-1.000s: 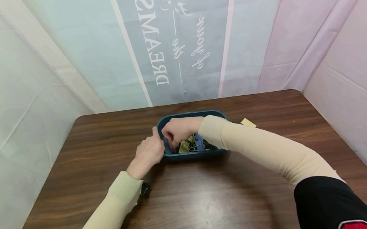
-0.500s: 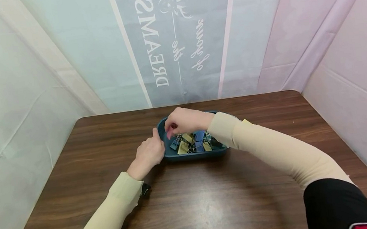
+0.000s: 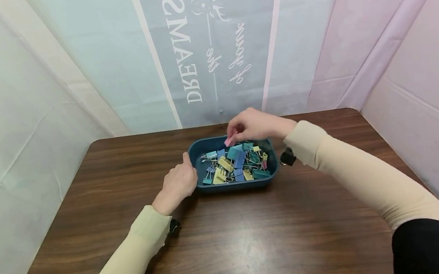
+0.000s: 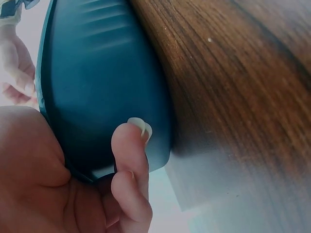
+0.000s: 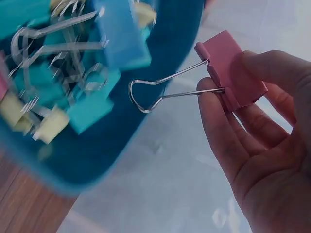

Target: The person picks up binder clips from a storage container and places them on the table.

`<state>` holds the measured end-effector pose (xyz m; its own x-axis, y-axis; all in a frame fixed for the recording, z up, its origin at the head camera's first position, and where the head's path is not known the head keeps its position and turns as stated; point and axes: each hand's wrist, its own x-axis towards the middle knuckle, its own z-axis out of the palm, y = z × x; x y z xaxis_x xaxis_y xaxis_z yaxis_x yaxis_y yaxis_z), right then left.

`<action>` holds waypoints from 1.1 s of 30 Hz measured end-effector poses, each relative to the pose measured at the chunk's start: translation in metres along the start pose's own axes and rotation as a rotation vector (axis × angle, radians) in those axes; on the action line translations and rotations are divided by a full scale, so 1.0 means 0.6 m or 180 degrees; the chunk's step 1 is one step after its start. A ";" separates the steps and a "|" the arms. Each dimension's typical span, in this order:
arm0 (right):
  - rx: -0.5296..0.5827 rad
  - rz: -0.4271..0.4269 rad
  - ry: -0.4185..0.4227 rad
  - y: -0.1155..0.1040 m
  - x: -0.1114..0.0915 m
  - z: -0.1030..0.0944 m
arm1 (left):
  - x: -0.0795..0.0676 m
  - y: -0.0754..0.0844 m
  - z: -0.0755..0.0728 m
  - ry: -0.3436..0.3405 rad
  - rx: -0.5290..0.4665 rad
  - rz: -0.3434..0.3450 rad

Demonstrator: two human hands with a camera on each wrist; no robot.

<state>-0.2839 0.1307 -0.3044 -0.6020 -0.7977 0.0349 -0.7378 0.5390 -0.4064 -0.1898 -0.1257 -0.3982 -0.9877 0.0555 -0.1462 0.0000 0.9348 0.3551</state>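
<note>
A dark blue plastic bin (image 3: 236, 186) sits near the back of the table, filled with several binder clips (image 3: 237, 160) in teal, blue and yellow. At its left end my left hand (image 3: 179, 180) holds the bin, fingers bent against the outer wall (image 4: 107, 77) in the left wrist view. My right hand (image 3: 256, 123) is raised over the bin's back rim. Its thumb and fingers pinch a pink binder clip (image 5: 235, 70) by the body, wire loop pointing toward the bin in the right wrist view.
The brown wooden table (image 3: 231, 244) ends just behind the bin, where a printed grey cloth (image 3: 211, 52) hangs. White cloth walls stand at both sides. A small black device (image 3: 288, 157) is on the right wrist.
My right hand has risen from the bin's left end and moved right and back, carrying the pink binder clip. More of the clips now show. The left hand stays at the bin.
</note>
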 end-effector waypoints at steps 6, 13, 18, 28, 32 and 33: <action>0.0204 0.0442 0.0243 0.062 -0.064 -0.029 | 0.000 0.004 0.001 0.0045 0.0018 0.0007; 0.0708 0.1176 0.0397 0.156 -0.144 -0.040 | 0.001 0.004 -0.001 0.0063 0.0034 0.0034; 0.0803 0.1531 0.0367 0.212 -0.193 -0.022 | 0.001 0.002 0.001 0.0048 0.0028 0.0017; 0.1550 0.1689 0.0303 0.269 -0.229 0.012 | 0.002 0.000 0.002 0.0021 -0.0017 -0.0003; 0.1622 0.1730 0.0279 0.270 -0.226 0.025 | 0.002 -0.001 0.002 0.0033 -0.0021 0.0011; 0.1604 0.1748 0.0273 0.269 -0.226 0.028 | 0.002 -0.001 0.002 0.0031 -0.0023 0.0008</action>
<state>-0.3164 0.3213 -0.3901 -0.8802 -0.4146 -0.2308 -0.1076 0.6480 -0.7540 -0.1906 -0.1259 -0.3997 -0.9892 0.0545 -0.1362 0.0015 0.9321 0.3622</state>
